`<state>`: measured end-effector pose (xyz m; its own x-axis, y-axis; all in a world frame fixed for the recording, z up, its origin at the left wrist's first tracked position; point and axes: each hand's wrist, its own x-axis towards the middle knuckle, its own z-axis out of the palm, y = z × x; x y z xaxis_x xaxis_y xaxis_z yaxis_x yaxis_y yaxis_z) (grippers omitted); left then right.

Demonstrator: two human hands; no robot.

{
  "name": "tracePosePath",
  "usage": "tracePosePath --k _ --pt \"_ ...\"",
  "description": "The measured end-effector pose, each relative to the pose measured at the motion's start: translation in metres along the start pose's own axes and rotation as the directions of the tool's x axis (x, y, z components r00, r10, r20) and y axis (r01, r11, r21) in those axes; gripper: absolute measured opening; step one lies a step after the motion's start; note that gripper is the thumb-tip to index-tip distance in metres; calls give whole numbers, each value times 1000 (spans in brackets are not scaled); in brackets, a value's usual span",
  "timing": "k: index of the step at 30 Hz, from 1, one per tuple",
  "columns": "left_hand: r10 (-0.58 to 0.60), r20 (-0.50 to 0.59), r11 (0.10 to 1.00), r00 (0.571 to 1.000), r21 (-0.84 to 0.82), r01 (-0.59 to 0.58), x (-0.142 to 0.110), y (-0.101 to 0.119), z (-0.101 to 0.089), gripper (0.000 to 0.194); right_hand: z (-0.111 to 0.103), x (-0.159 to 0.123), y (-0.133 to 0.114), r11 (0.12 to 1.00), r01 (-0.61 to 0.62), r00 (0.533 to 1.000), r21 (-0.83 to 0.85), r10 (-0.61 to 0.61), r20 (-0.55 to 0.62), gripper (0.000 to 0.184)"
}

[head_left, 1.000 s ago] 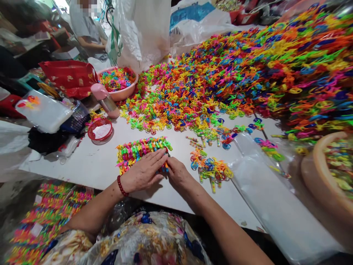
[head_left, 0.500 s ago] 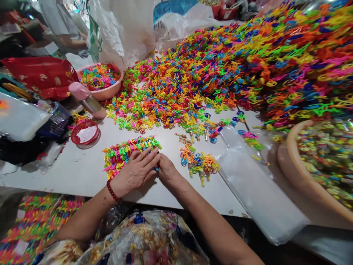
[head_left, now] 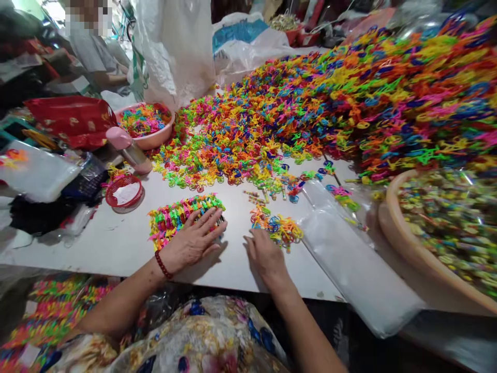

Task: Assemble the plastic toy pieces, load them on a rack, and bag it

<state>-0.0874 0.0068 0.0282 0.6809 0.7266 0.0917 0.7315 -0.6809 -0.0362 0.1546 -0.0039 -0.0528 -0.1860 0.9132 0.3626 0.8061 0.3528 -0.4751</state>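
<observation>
My left hand (head_left: pixel 194 239), with a red bead bracelet at the wrist, lies flat with fingers spread on the right end of a neat row of bright plastic toy pieces (head_left: pixel 174 216) on the white table (head_left: pixel 116 243). My right hand (head_left: pixel 266 256) rests palm down on the table, fingers apart, its fingertips touching a small loose cluster of coloured pieces (head_left: pixel 281 228). Neither hand grips anything. A huge heap of the same coloured pieces (head_left: pixel 349 98) covers the far and right side of the table.
A stack of clear plastic bags (head_left: pixel 349 264) lies right of my right hand. A tan basin of pieces (head_left: pixel 396 228) stands at the right edge. To the left are a pink basin (head_left: pixel 144 124), a pink-capped bottle (head_left: pixel 126 147), a red basket (head_left: pixel 124 191). Another person (head_left: pixel 93 52) sits far left.
My right hand has left the row of pieces and moved right to the small loose cluster. My left hand stays pressed on the row.
</observation>
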Motion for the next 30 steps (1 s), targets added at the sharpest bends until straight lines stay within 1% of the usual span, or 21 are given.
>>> tracePosePath --k 1,3,5,7,9,11,12,14,16,18,19,20,21,23,27,29,30 --pt "20 10 1000 1000 -3 -20 0 -1 -1 48 -6 -8 8 994 -27 999 -102 24 -34 22" --pt "43 27 999 999 -24 -42 0 -2 0 44 -12 -18 19 966 -80 996 -247 68 -56 21" --pt "33 36 998 999 -50 -31 1 -2 2 43 -12 -22 23 943 -122 993 -308 115 -41 18" --pt "11 40 997 999 -72 -8 3 -1 3 42 -10 -20 23 939 -178 984 -294 171 -51 19" --pt "-1 49 996 999 -91 5 4 -1 3 41 -8 -16 21 949 -255 965 -187 237 -110 21" --pt "-5 49 993 999 -120 11 4 -1 3 43 -9 -11 18 949 -315 938 1 312 -154 24" --pt "-7 41 990 999 -141 13 4 -2 3 44 -10 -8 15 937 -330 928 113 344 -143 26" --pt "-12 15 980 1000 -197 15 2 -3 2 51 -9 -1 6 874 -352 920 335 389 -49 27" --pt "-12 -8 967 1000 -253 9 1 -5 2 59 -5 8 -6 765 -384 914 517 395 93 27" --pt "-8 -21 957 1000 -292 2 0 -6 2 65 5 16 -20 665 -434 896 608 390 213 28" --pt "-8 -24 954 1000 -301 0 0 -6 2 67 10 21 -25 642 -454 888 618 385 252 27" --pt "-9 -25 952 1000 -305 1 0 -6 1 69 16 25 -30 642 -462 885 612 374 276 26" --pt "-12 -24 952 1000 -306 4 1 -6 1 70 22 28 -33 658 -455 890 599 353 289 24" --pt "-15 -20 951 1000 -308 8 2 -5 0 71 33 34 -35 710 -397 917 582 274 291 21" --pt "-19 -23 944 1000 -329 10 3 -5 -3 73 48 40 -29 778 -243 960 579 108 257 18" --pt "-26 -21 943 999 -331 18 3 -5 -3 74 52 40 -25 806 -151 973 573 17 232 17" --pt "-30 -16 944 999 -328 23 3 -5 -3 75 53 40 -24 816 -99 975 569 -36 221 19"
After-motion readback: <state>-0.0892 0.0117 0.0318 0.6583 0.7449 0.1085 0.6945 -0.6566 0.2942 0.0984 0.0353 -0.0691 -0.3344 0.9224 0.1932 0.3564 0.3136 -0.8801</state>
